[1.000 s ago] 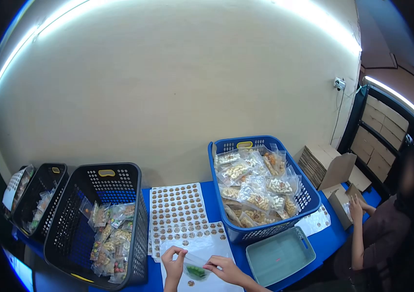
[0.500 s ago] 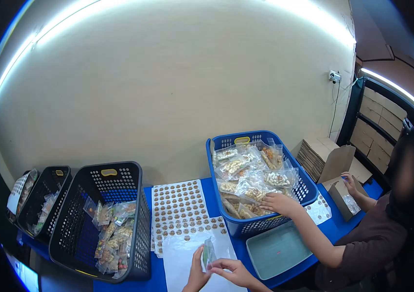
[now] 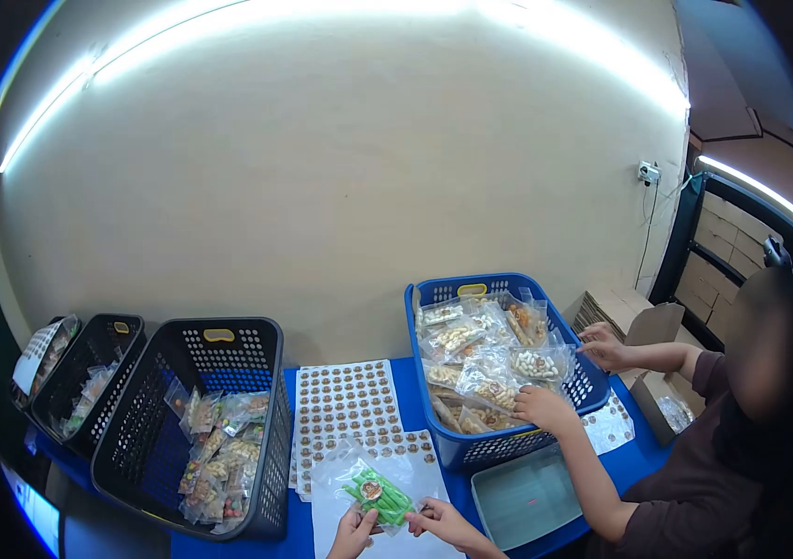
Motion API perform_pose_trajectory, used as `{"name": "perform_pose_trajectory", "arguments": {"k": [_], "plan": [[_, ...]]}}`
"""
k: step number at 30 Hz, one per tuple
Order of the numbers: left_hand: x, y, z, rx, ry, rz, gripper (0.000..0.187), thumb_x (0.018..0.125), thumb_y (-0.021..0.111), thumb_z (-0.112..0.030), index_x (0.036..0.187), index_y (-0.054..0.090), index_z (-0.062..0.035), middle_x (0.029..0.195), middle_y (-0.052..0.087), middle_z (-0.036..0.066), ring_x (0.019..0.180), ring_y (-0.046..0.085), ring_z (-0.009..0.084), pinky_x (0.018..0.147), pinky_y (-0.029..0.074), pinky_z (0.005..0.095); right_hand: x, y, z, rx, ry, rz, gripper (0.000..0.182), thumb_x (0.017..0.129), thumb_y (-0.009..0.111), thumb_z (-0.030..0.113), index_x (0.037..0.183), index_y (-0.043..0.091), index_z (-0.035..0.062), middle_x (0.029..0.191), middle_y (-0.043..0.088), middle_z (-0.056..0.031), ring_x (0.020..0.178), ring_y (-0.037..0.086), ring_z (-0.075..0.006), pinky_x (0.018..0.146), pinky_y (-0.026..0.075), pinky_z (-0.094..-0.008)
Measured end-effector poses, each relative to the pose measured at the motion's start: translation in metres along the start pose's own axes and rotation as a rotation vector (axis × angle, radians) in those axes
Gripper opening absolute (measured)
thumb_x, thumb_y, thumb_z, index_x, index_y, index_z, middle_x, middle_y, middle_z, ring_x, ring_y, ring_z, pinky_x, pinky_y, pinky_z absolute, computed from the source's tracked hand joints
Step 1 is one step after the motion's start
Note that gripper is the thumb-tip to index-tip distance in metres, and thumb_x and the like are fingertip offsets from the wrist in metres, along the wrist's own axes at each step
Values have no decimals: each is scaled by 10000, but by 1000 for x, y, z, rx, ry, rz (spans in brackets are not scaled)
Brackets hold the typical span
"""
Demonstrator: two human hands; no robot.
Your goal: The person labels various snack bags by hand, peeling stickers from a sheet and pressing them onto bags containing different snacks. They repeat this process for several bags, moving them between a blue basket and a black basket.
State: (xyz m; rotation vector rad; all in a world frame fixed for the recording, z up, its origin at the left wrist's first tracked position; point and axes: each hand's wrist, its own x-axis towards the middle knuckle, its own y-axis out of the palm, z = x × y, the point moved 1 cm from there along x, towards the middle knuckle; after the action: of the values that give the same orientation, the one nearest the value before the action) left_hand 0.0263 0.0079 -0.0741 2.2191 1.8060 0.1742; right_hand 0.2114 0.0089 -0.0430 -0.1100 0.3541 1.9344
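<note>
A clear plastic bag of green stick-shaped snacks (image 3: 393, 506) lies face up in front of me, with a round brown sticker (image 3: 371, 489) on it. My left hand (image 3: 353, 534) pinches its lower left edge, thumb on top. At the lower right corner, my right hand (image 3: 445, 524) has its fingers closed on the bag. Under it is a white sheet (image 3: 331, 517), and just beyond are sheets of round stickers (image 3: 345, 402) in rows.
Left stands a dark basket (image 3: 275, 410) with filled bags; smaller baskets sit beyond. A blue basket (image 3: 433, 454) of snack bags is at right, before a green tray (image 3: 527, 503). A co-worker's hands (image 3: 545, 410) reach to it. An open carton (image 3: 654, 410) stands farther right.
The bag has turned from edge-on to flat, showing green contents and sticker. My hands have moved slightly down and apart. The co-worker's far hand has moved from the carton to the blue basket.
</note>
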Motion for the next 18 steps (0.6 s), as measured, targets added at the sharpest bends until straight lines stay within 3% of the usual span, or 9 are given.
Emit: {"name": "perform_pose_trajectory", "arguments": {"k": [4, 7, 9, 11, 13, 16, 18], "plan": [[-3, -2, -1, 75, 51, 22, 376, 879, 450, -136, 1203, 351, 28, 1077, 513, 100, 949, 540, 197, 802, 453, 319, 1, -1, 6, -55, 43, 85, 291, 800, 604, 244, 885, 531, -25, 704, 577, -56, 617, 533, -80, 550, 404, -194], [-5, 5, -14, 165, 127, 32, 417, 880, 437, -122, 1250, 300, 13, 1134, 491, 135, 987, 524, 219, 843, 403, 314, 5, -14, 13, -86, -140, -56, 232, 799, 606, 204, 870, 552, -10, 673, 567, -36, 577, 516, -71, 526, 396, -197], [-10, 14, -35, 116, 174, 45, 428, 880, 424, -107, 1268, 278, 0, 1164, 474, 156, 989, 525, 224, 847, 400, 315, 12, -22, 38, -5, -419, -335, 175, 803, 596, 157, 855, 559, -7, 646, 562, -22, 560, 510, -67, 516, 398, -203], [-12, 7, -37, 155, 126, 7, 403, 876, 415, -80, 1253, 292, -14, 1147, 495, 162, 986, 528, 229, 846, 399, 312, 16, -31, 74, -127, -636, -625, 148, 786, 605, 116, 844, 550, -8, 636, 562, -30, 552, 507, -73, 507, 397, -219], [-13, -1, -34, 189, 93, 1, 378, 872, 425, -76, 1230, 322, -10, 1121, 516, 152, 983, 530, 225, 842, 400, 307, 27, -50, 90, -528, -854, -916, 176, 761, 625, 141, 783, 527, -3, 608, 553, -54, 511, 513, -110, 481, 393, -245], [-23, -13, -37, 346, 178, -83, 304, 853, 476, -101, 1131, 435, 17, 1026, 575, 131, 937, 557, 180, 797, 438, 279, 59, -79, 75, -705, -617, -1079, 209, 728, 640, 179, 726, 502, 22, 595, 517, -86, 526, 510, -193, 509, 383, -309], [-30, -16, -46, 387, 199, -166, 265, 835, 505, -90, 1069, 487, 33, 963, 603, 123, 905, 574, 164, 795, 446, 276, 73, -78, 67, -1072, -769, -1187, 215, 720, 633, 196, 710, 492, 34, 601, 494, -96, 567, 494, -239, 543, 367, -344]]}}
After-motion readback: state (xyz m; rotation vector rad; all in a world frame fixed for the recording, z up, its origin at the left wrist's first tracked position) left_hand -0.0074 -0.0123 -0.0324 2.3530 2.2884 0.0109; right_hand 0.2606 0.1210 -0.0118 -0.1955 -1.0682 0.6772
